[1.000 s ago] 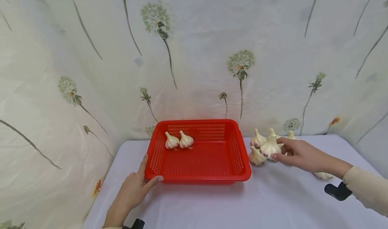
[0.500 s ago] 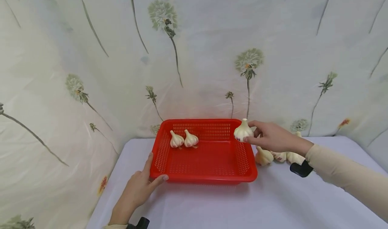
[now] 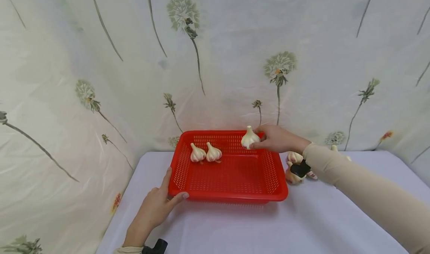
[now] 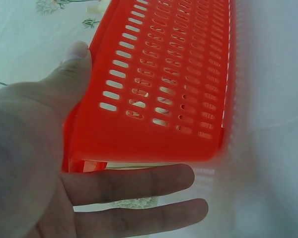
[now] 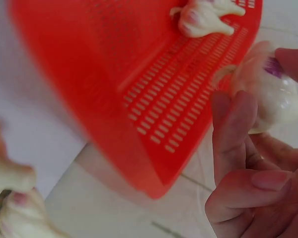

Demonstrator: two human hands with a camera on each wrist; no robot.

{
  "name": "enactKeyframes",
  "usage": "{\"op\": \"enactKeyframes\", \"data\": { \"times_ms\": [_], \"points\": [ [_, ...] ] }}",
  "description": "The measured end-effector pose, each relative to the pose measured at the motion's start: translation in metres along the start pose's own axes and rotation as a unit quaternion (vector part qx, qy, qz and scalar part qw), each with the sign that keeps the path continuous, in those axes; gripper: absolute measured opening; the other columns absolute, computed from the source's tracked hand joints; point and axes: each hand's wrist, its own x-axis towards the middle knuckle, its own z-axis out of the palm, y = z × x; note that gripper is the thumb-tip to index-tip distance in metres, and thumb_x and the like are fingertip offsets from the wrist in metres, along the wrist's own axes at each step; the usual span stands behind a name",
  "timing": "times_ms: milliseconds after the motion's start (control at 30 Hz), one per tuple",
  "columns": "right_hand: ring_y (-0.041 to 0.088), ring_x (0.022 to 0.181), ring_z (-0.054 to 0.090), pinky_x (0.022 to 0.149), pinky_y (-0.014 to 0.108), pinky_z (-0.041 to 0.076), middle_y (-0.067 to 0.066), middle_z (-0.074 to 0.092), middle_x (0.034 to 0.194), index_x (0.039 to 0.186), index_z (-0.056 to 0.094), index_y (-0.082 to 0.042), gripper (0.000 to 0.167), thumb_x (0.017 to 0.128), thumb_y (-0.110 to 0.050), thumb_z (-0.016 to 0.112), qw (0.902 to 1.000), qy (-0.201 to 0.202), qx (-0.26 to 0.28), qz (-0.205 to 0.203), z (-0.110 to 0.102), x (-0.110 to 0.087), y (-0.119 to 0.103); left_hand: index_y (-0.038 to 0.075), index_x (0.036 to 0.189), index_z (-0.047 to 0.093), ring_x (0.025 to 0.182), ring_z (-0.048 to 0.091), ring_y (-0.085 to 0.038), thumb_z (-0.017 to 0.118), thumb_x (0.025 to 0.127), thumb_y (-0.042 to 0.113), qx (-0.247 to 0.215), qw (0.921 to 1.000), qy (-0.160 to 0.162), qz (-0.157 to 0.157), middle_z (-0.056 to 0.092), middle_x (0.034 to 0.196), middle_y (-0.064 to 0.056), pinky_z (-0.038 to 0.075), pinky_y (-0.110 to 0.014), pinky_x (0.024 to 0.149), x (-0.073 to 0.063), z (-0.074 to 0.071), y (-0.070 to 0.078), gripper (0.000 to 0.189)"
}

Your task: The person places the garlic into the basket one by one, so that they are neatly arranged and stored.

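Observation:
My right hand [image 3: 276,137] holds a garlic bulb [image 3: 249,138] between thumb and fingers, stem up, over the back right part of a red plastic basket [image 3: 228,200]. In the right wrist view this garlic bulb [image 5: 265,87] shows a purple patch beside the thumb. Two more garlic bulbs [image 3: 213,152] sit side by side at the basket's back left. My left hand [image 3: 151,209] rests at the basket's front left corner, thumb on the rim. Seen from the left wrist, two fingers [image 4: 139,183] of it stretch straight past the slotted wall.
Several garlic bulbs [image 3: 293,176] lie on the white table [image 3: 215,228] right of the basket, partly hidden behind my right sleeve [image 3: 362,186]. A flowered cloth [image 3: 228,59] hangs behind the table.
My right hand has lifted a garlic bulb from the group on the right and carried it left over the basket. The left hand stays at the corner. The head view has shifted slightly.

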Motion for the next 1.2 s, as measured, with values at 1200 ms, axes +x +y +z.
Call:
{"op": "enactKeyframes", "data": {
  "times_ms": [1200],
  "points": [
    [0.037, 0.082, 0.077, 0.080, 0.041, 0.062, 0.017, 0.079, 0.091, 0.101, 0.082, -0.006, 0.033, 0.091, -0.038, 0.085, 0.9880, -0.047, 0.103, 0.105, 0.064, 0.071, 0.005, 0.010, 0.169, 0.024, 0.075, 0.059, -0.021, 0.077, 0.090, 0.059, -0.001, 0.9999, 0.003, 0.010, 0.069, 0.084, -0.009, 0.049, -0.033, 0.064, 0.001, -0.001, -0.001, 0.107]
  ]
}}
